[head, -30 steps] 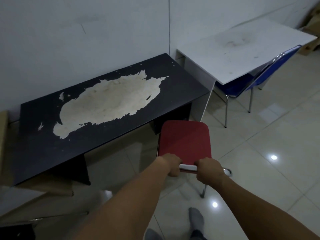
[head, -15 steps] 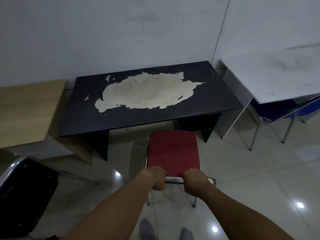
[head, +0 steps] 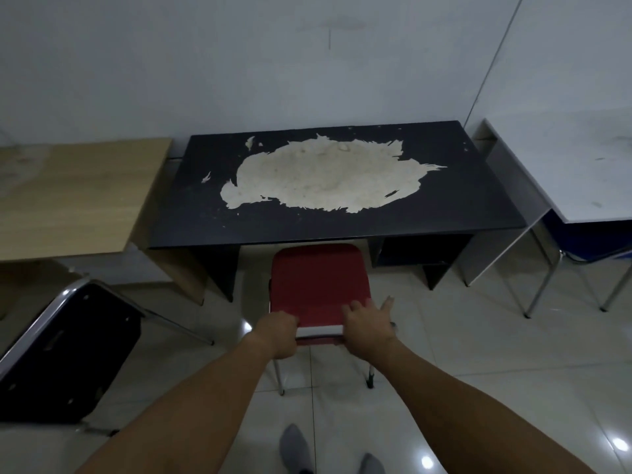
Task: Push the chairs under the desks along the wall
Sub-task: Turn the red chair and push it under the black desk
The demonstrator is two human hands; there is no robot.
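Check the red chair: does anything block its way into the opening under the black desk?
Nothing visible does. The red chair faces the open knee space of the black desk, between its left panel and right drawer unit. The black chair stands off to the left, clear of the path.

A red seat [head: 319,285] is seen at centre, edged at six o'clock by a pale silver bar [head: 319,331]. At twelve o'clock of it a black desk top [head: 478,200] is marked by a large cream, ragged patch [head: 321,176] and small cream flecks. A light wood-grain desk [head: 71,196] is shown at nine o'clock, a white, faintly smudged desk [head: 581,159] at three o'clock, with a blue chair [head: 591,241] beneath. A black chair [head: 65,350] framed in chrome is placed at eight o'clock. Glossy off-white tiles [head: 478,336] and grey socks [head: 294,446] are visible.
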